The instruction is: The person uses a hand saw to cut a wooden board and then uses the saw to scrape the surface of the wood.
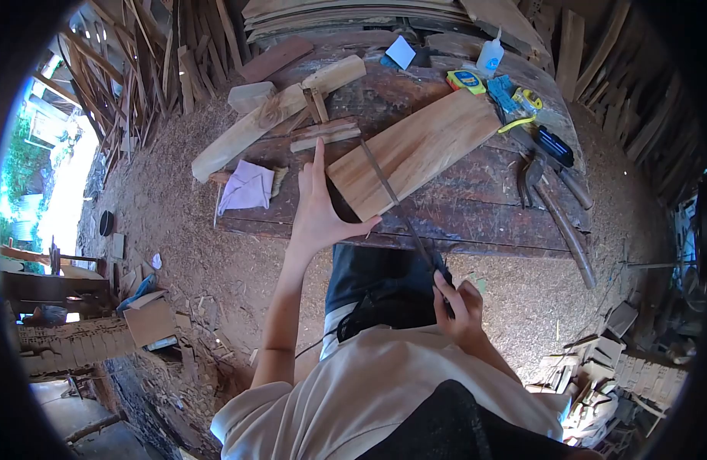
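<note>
My left hand (316, 215) is spread at the near left end of a flat wooden board (430, 146), thumb and forefinger wide apart. The forefinger tip reaches a short wood strip (325, 136), and the thumb tip lies by the board's near corner. My right hand (460, 310), in front of the bench edge, is closed around the dark handle of a long, narrow, flat tool (380, 175). Its thin shaft slants up and left across the board's near end. I cannot tell the tool's exact kind.
On the worn wooden bench (476, 218) lie a hammer (560, 218), a tape measure (466, 80), a glue bottle (490, 55), a pink cloth (250, 186) and a long wood beam (254, 130). Lumber leans behind; sawdust covers the floor (169, 199).
</note>
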A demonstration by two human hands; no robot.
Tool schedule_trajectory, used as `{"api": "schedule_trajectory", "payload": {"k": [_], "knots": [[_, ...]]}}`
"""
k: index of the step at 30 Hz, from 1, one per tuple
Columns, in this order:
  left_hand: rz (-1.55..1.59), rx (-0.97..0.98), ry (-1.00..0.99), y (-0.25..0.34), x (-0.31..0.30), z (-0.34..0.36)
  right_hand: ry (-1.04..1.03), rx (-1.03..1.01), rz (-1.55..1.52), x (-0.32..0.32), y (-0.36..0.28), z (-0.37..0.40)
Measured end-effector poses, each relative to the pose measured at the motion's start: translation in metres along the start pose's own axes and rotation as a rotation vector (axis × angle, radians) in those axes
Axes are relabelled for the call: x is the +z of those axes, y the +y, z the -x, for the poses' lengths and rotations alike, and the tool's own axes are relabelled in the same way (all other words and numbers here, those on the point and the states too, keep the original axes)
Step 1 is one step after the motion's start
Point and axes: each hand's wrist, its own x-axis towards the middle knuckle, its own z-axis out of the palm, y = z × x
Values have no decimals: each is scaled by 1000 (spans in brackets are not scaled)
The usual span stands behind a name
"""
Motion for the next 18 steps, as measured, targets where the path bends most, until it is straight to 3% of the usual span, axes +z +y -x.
{"api": "schedule_trajectory", "payload": {"k": [8, 18], "knots": [[-19, 19, -3, 0, 1, 1, 0, -43, 8, 19, 5, -32], [0, 7, -30, 0, 1, 1, -10, -39, 59, -1, -5, -1]]}}
